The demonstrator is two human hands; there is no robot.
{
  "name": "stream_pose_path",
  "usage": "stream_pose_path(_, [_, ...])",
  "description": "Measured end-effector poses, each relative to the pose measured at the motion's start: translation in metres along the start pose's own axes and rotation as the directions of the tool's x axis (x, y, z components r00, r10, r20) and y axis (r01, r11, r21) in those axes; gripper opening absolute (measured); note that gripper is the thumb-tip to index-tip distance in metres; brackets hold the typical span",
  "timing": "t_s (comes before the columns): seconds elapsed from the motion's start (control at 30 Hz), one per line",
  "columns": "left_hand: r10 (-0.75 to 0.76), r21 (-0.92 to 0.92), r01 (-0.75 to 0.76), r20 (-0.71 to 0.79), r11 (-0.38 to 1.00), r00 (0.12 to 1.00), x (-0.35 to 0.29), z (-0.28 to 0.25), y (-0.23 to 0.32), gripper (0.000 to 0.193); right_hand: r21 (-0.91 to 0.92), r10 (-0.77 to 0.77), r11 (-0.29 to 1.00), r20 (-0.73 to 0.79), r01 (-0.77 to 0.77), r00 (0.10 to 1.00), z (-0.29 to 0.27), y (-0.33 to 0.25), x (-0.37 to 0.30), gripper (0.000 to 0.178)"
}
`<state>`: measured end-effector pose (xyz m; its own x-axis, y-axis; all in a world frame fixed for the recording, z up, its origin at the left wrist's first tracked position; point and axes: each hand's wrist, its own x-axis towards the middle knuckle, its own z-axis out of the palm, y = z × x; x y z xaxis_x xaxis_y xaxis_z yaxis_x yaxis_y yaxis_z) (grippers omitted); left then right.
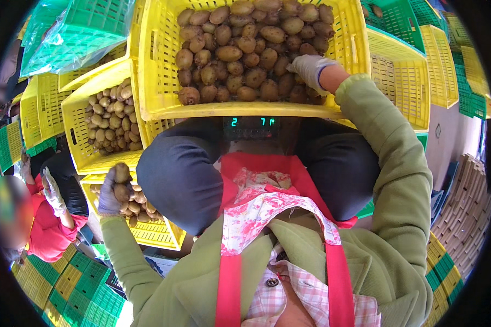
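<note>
My left hand (109,195), in a greyish glove, is closed around brown kiwifruit (122,173) at the left, above a lower yellow crate (161,235) with more kiwifruit in it. In front of me stands a large yellow crate (240,111), its bottom covered with kiwifruit (229,53). My right hand (309,71), in a pale glove, reaches inside it near the right end of the pile. Its fingers stretch out over the fruit, the tips touching it; their undersides are hidden.
A digital display (251,129) glows green below the big crate. Left of it, another yellow crate (76,128) holds kiwifruit. Green crates (90,32) stand at the far left, yellow crates (403,76) at the right. A co-worker in red (54,234) sits at the left.
</note>
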<state>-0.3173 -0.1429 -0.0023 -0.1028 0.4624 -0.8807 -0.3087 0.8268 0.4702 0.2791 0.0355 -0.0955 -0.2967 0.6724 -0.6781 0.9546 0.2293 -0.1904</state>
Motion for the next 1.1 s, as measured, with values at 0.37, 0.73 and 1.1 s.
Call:
stream_pose_path(0.37, [-0.191, 0.141, 0.252, -0.347, 0.957, 0.918, 0.07, -0.154, -0.15, 0.034, -0.09, -0.032, 0.996, -0.042, 0.029, 0.999, -0.007, 0.001, 0.005, 0.039])
stream_pose_path(0.73, [0.06, 0.521, -0.035, -0.031, 0.853, 0.998, 0.021, -0.05, -0.012, 0.032, 0.247, -0.035, 0.965, -0.213, 0.088, 0.977, -0.064, -0.027, -0.035, 0.062])
stream_pose_path(1.1, [0.568, 0.238, -0.701, 0.44, 0.672, 0.695, -0.006, 0.175, 0.092, 0.051, 0.242, -0.362, 0.782, -0.573, 0.574, 0.735, -0.108, -0.115, -0.05, 0.058])
